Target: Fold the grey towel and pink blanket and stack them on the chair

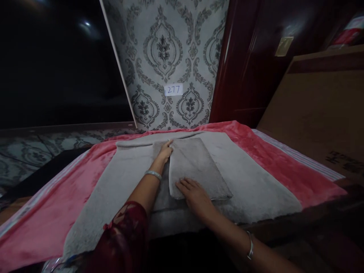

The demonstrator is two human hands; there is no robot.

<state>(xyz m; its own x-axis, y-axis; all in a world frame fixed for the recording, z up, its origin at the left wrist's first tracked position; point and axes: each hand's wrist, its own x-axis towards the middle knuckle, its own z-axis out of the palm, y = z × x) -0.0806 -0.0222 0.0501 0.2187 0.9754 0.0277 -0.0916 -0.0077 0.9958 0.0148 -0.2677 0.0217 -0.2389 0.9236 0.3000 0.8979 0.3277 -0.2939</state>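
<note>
Head view: folded grey cloth (196, 167) is mid-frame, a bit right of ctr, lying flat on a bigger grey cloth (250, 182). L hand (165, 151) is at its upper L edge, index finger pointing toward top of frame; can't tell if that grip is pinching the fabric or just resting on it. R hand (193, 192) is on the lower L part of the same folded cloth, grip open, fingers spread out on top, palm side down. Pale bracelet (153, 174) on L wrist, dark red patterned sleeve (122, 239) at bottom ctr-L; silvery bangle (250, 245) on R forearm, lower R.

Under the bigger grey piece: pink cloth (270, 167), showing L, R & along the back. Striped cloth (298, 153) sticks out from under the pink at both sides. Behind: patterned wallpaper (193, 22) w/ paper label (173, 89) reading "277", upper ctr. Big dark screen (57, 68) fills upper L; glossy dark red panel (241, 76) upper R, w/ cardboard box (318, 110) at R edge.
</note>
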